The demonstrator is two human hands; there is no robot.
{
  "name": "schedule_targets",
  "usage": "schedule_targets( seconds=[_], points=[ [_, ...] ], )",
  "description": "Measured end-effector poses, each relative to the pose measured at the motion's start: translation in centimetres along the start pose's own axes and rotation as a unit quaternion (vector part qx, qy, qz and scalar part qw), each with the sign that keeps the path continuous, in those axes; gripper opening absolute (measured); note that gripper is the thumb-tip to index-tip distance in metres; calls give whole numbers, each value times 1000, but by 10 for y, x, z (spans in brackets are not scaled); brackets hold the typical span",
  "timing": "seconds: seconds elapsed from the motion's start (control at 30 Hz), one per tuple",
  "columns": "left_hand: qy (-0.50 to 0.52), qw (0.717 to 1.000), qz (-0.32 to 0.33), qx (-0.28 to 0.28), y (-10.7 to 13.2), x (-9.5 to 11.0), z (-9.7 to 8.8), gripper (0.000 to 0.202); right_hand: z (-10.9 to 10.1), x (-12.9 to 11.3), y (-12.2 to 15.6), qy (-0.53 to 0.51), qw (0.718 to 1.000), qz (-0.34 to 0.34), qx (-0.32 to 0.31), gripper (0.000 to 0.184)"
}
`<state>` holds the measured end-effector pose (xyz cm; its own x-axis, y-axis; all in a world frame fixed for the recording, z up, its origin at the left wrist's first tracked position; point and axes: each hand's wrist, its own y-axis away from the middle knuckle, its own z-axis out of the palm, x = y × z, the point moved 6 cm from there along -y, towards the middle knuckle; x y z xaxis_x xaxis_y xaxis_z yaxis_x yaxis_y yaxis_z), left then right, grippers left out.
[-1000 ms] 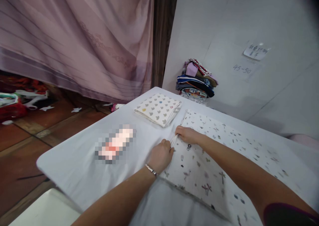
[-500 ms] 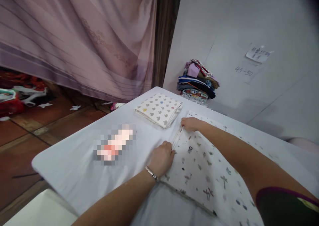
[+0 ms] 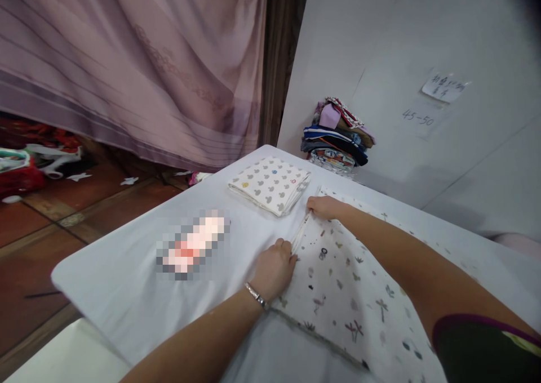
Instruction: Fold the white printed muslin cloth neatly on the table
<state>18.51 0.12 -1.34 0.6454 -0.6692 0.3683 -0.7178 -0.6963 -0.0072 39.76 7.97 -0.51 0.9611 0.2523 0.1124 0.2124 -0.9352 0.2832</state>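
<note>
A white cloth with small printed figures [image 3: 350,281] lies spread on the white-covered table [image 3: 127,270]. My left hand [image 3: 274,267] rests at the cloth's left edge, fingers curled and pinching that edge. Further along the same edge, my right hand [image 3: 323,207] presses down with fingers closed on the fabric. A bracelet sits on my left wrist.
A folded white cloth with grey mouse-head print [image 3: 270,185] lies beyond my hands. A stack of folded coloured clothes [image 3: 336,135] stands against the white wall. A blurred-out object [image 3: 190,248] lies left on the table. A pink curtain [image 3: 147,62] hangs over a brown floor at left.
My right hand has slid away from my left hand along the cloth's edge, toward the far end. My left hand has stayed put.
</note>
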Motion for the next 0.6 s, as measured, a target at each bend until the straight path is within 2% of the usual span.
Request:
schedule_targets(
  seconds=[0.17,0.37,0.6],
  points=[
    [5,1000,-2,-10,0,0,0,16,7,2,8,-22,999,10,28,23],
    [13,1000,-4,-10,-1,-1,1,14,2,4,13,-28,999,-6,35,25],
    [35,999,-5,-14,-2,-2,1,16,-2,28,2,-5,1000,18,14,27]
  ],
)
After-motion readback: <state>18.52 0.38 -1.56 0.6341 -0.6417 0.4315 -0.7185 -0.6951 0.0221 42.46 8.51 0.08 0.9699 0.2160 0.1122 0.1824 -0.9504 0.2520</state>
